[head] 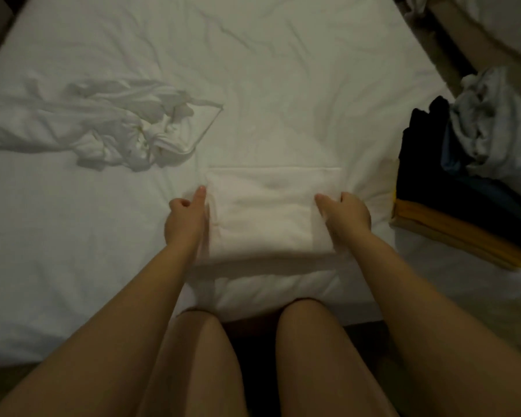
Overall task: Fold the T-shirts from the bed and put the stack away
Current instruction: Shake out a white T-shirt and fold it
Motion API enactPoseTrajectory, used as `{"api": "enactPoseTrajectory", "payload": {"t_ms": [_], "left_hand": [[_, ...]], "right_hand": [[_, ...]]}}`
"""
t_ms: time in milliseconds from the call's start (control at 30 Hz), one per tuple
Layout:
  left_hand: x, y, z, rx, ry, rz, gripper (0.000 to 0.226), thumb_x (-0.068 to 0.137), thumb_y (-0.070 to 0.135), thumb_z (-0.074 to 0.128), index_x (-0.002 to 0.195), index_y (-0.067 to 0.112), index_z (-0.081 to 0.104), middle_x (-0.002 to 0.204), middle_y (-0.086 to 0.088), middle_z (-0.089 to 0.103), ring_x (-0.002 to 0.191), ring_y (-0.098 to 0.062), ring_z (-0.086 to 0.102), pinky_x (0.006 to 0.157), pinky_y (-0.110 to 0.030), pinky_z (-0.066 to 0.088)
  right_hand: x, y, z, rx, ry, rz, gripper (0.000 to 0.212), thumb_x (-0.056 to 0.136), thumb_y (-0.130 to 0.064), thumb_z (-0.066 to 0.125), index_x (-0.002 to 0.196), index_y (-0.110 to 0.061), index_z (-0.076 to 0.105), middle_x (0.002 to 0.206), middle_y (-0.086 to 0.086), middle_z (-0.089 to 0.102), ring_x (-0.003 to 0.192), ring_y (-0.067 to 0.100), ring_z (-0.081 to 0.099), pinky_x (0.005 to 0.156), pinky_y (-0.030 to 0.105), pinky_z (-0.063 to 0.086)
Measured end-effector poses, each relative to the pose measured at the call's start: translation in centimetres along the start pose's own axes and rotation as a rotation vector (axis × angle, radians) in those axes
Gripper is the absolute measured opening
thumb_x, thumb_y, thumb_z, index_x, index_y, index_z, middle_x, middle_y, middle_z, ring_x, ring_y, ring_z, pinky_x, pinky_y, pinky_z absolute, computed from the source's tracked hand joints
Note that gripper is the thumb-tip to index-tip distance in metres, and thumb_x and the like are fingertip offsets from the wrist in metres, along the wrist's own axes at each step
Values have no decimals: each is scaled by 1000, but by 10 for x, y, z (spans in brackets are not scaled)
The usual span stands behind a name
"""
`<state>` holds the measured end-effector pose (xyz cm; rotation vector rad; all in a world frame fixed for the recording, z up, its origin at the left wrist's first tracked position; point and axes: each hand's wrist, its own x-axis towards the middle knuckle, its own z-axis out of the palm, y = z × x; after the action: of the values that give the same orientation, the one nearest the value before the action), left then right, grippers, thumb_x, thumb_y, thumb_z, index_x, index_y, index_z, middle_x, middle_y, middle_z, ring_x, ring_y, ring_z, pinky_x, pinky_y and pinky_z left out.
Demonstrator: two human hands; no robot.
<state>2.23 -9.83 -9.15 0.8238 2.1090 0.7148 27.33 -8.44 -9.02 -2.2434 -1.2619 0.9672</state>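
My right hand (348, 212) pinches the right edge of a folded shirt (262, 218) on the bed (283, 70), probably to square it. My left hand (184, 219) lies against its left edge, grip unclear. A crumpled shirt (118, 127) waits up-left of it, and the stack (451, 212) sits to its right.

Dim light, wide bed (268, 70) in wrinkled white, dark brownish floor (6, 374) along its near edge

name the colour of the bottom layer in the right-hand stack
Mustard yellow bottom layer, best seen in the head view.
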Motion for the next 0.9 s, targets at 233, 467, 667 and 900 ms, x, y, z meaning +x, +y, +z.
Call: {"api": "enactPoseTrajectory", "payload": {"t_ms": [233, 467, 667, 900], "left_hand": [[-57, 20, -23, -123, -214, 146, 61, 92, 37, 53, 141, 7, 35, 144, -13, 40, 128, -31, 41, 101, -35, 33], [-127, 80, -45, -407, -165, 440, 28, 92, 30, 55, 119, 24, 54, 111, -2, 61, 98, -24, 60, 86, -42, 51], [-191, 168, -9, -518, -266, 626, 18, 93, 30, 52, 110, 24, 54, 96, 5, 62, 82, -12, 60, 66, -30, 49], [-236, 238, 82, -425, -371, 669, 25, 93, 33, 51, 115, 22, 53, 107, -4, 58, 96, -25, 56, 82, -41, 49]], "right_hand": [[-49, -6, -46, 436, -157, -30, 42, 93, -27, 55, 129, -6, 52, 116, 8, 57, 103, 23, 54, 83, 31, 45], [-97, -16, -152, 616, -23, -304, 38, 92, -23, 56, 129, -14, 53, 121, 5, 60, 108, 24, 58, 94, 42, 48], [-105, -2, -265, 675, 128, -331, 35, 92, -29, 56, 125, -14, 53, 114, 2, 62, 100, 20, 60, 80, 34, 53], [-57, 49, -355, 689, 230, -189, 44, 92, -30, 56, 130, -9, 50, 122, 8, 58, 103, 26, 57, 87, 41, 49]]}}
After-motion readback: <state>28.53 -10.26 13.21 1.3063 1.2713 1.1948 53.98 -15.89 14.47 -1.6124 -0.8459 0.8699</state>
